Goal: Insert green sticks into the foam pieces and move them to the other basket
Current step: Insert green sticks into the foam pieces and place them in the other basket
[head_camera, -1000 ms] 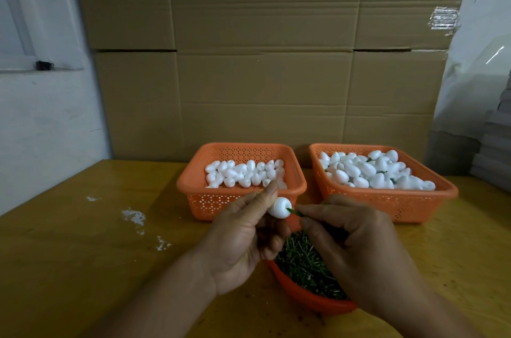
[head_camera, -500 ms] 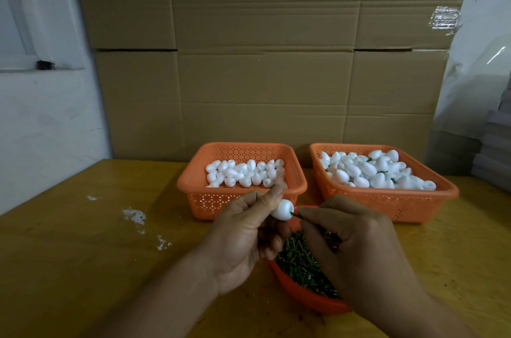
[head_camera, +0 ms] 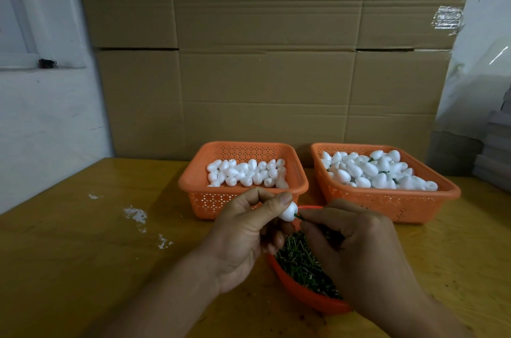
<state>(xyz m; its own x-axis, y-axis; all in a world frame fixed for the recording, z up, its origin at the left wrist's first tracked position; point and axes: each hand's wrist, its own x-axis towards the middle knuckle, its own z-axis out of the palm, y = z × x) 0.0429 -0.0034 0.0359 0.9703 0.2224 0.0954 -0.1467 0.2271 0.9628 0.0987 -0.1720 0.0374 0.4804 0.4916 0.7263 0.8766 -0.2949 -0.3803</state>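
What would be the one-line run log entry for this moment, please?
step: inserting stick | left hand: holds foam piece | right hand: pinches green stick at foam | stick bowl: below hands

I can't find any words, numbers or signs to read here. The brown cardboard boxes (head_camera: pixel 265 61) behind the table are plain, with nothing printed on them.

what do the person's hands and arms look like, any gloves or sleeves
Both hands are bare: the left hand and the right hand wear no gloves, and no rings, watch or bands show. Both forearms are uncovered as far as the bottom edge of the picture, with no sleeve in view. The left thumbnail is short and unpainted.
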